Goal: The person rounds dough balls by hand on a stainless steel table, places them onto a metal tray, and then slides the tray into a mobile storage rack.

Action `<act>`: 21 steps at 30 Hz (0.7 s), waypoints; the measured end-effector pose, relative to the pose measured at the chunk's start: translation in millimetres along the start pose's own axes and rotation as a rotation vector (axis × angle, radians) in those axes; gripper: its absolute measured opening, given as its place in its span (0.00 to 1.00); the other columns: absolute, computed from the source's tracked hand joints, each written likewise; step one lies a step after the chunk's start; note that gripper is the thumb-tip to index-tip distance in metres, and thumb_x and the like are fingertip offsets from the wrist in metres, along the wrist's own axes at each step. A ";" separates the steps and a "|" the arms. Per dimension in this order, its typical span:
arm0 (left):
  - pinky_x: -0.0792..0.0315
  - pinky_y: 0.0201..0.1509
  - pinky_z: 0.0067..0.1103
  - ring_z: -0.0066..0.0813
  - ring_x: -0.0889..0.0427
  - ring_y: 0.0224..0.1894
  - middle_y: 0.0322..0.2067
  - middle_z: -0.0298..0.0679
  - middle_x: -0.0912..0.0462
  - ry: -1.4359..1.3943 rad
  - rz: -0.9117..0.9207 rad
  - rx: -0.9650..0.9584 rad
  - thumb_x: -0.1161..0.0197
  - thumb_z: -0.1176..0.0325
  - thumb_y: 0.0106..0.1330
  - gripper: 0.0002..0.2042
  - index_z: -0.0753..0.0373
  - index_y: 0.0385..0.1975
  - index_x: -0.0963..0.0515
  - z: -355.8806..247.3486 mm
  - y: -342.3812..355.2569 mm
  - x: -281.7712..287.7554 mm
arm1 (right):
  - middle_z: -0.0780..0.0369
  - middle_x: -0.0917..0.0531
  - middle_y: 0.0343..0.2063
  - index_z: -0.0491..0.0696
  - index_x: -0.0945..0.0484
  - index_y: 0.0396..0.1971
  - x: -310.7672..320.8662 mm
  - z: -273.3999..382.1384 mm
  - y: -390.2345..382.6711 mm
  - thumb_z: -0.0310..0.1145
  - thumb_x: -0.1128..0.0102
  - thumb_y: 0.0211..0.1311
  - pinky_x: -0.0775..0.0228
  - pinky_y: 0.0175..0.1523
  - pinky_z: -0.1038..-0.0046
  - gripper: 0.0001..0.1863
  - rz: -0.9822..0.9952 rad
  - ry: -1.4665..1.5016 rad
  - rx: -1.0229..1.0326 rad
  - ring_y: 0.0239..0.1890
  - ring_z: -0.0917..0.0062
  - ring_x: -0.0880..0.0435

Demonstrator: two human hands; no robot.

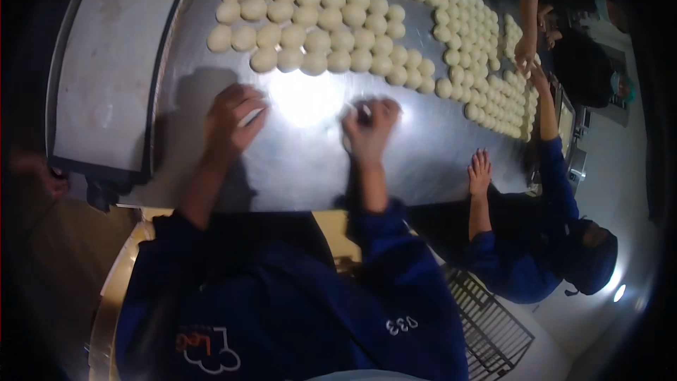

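Rows of round, pale dough balls point(303, 17) lie on the metal table, just beyond my hands. My left hand point(233, 118) is curled low over the metal, left of a bright glare spot, and a piece of pale dough point(249, 118) shows between its thumb and fingers. On the other side of the glare, my right hand point(371, 127) is closed with bent fingers, slightly blurred. A pale sliver shows at its edge, but the fingers hide most of whatever is in it.
The metal table point(416, 176) carries many more dough balls point(469, 35) to the right. A belt-like pale surface point(113, 63) with a dark edge runs along the left. At right, a co-worker in blue point(518, 261) rests one hand on the table; another person's arm point(527, 28) reaches in from the far side.
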State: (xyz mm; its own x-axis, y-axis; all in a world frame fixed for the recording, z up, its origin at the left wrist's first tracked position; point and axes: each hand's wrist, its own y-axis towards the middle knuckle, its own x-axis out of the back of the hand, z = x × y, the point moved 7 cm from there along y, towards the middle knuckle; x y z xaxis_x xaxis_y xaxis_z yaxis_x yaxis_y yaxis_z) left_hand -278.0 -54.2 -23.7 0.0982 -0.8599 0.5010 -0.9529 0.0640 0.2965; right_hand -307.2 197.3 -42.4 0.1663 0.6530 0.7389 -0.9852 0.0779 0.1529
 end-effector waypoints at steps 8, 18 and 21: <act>0.25 0.54 0.33 0.40 0.19 0.47 0.38 0.41 0.18 0.343 -0.033 0.113 0.32 0.74 0.54 0.05 0.61 0.29 0.20 25.2 -27.7 42.7 | 0.61 0.21 0.25 0.50 0.23 0.25 40.8 -20.6 -31.7 0.29 0.27 0.40 0.34 0.39 0.63 0.12 0.043 -0.292 0.378 0.31 0.63 0.23; 0.26 0.57 0.31 0.38 0.20 0.50 0.43 0.38 0.17 0.028 -0.026 0.363 0.29 0.74 0.52 0.09 0.60 0.33 0.18 54.3 -77.4 10.8 | 0.59 0.21 0.29 0.48 0.24 0.26 53.8 -69.6 -32.2 0.28 0.28 0.42 0.34 0.41 0.61 0.12 0.056 -0.191 0.297 0.34 0.62 0.24; 0.26 0.58 0.30 0.37 0.20 0.50 0.43 0.37 0.17 0.180 -0.054 0.074 0.28 0.72 0.53 0.09 0.58 0.34 0.17 -7.9 -17.2 -13.8 | 0.57 0.24 0.32 0.48 0.24 0.30 17.7 0.9 13.6 0.32 0.27 0.41 0.36 0.45 0.59 0.16 0.030 -0.005 0.218 0.39 0.61 0.27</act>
State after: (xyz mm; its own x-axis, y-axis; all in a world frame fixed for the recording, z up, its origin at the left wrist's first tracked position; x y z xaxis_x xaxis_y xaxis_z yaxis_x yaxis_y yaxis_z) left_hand -260.7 -39.4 -29.3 0.1932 -0.7565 0.6249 -0.9626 -0.0229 0.2699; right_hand -317.6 209.3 -26.7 0.1375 0.6486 0.7486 -0.9573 -0.1071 0.2686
